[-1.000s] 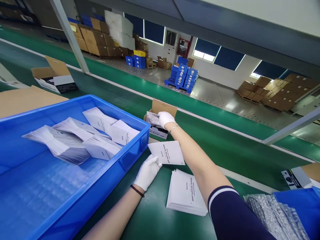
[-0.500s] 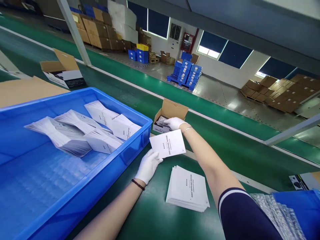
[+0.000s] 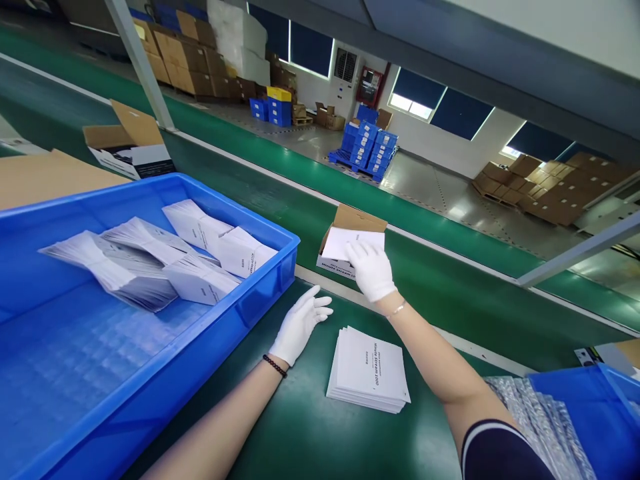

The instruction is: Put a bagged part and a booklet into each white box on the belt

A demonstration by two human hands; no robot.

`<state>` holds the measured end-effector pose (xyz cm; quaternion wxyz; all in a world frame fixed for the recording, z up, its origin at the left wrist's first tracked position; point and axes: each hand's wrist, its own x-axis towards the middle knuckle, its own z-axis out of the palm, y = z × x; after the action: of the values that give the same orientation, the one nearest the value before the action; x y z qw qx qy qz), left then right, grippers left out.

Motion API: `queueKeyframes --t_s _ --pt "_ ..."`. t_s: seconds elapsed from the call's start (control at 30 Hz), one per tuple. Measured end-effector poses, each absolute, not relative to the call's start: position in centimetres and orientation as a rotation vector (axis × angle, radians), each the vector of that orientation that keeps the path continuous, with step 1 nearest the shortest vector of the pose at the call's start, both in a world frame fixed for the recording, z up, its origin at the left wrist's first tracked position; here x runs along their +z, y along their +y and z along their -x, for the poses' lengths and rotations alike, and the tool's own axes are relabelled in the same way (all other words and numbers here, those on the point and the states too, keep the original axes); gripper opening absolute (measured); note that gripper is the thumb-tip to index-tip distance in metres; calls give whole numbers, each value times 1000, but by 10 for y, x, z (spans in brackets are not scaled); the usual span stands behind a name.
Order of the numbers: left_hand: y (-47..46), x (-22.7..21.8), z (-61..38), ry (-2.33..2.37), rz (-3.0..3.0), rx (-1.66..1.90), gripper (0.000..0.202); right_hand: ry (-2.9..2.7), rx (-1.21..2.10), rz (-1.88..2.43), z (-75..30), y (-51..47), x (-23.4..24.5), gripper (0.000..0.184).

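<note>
My right hand, in a white glove, holds a white printed booklet at the mouth of an open carton. The carton stands on the green conveyor with its brown lid raised; the booklet hides its contents. My left hand, also gloved, hovers over the green worktop with fingers apart and nothing in it. To its right lies a stack of booklets marked "Minute Stream 1000". Left of my hands, a large blue bin carries several bundles of booklets.
Another open carton stands farther left on the conveyor, beside a brown cardboard sheet. At lower right are silvery bubble-wrap pouches and a blue bin. A grey post rises at the conveyor's left.
The booklet has passed from my left hand to my right hand and now lies over the carton's opening. My left hand has let go and spread its fingers. The carton sits slightly farther right.
</note>
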<state>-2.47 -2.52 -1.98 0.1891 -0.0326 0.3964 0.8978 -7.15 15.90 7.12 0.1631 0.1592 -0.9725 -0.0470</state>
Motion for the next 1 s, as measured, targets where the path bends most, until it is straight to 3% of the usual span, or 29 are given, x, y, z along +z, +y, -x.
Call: queueKeyframes --t_s 0.07,0.2,0.37,0.47,0.57,0.67,0.73,0.8,0.87,1.0 --pt "-26 -21 26 1127 64 2507 61 -2909 -146 -318 96 164 71 43" --pt "-27 -25 28 1153 15 2488 59 -3165 6 -212 107 168 57 71" --pt "-25 -28 26 1227 -43 2468 52 -3006 142 -124 30 181 58 50" --pt "-23 -32 25 1331 -149 2439 53 -3171 311 302 -39 198 60 70" --pt "-21 -36 24 1456 -229 2380 50 -3183 746 816 -98 220 45 99" --pt "-21 -35 21 1549 -287 2327 48 -2769 1486 1083 -137 239 24 104" --pt "-22 -29 17 1587 -302 2314 48 -2375 1856 1067 -150 248 18 93" --pt "-22 -19 11 1617 -282 2321 47 -2138 1967 975 -155 252 22 71" --pt "-22 -8 3 1622 -291 2336 49 -2144 1850 869 -155 248 31 52" --pt "-23 5 -11 1552 -519 2198 76 -2437 1353 727 -147 212 51 31"
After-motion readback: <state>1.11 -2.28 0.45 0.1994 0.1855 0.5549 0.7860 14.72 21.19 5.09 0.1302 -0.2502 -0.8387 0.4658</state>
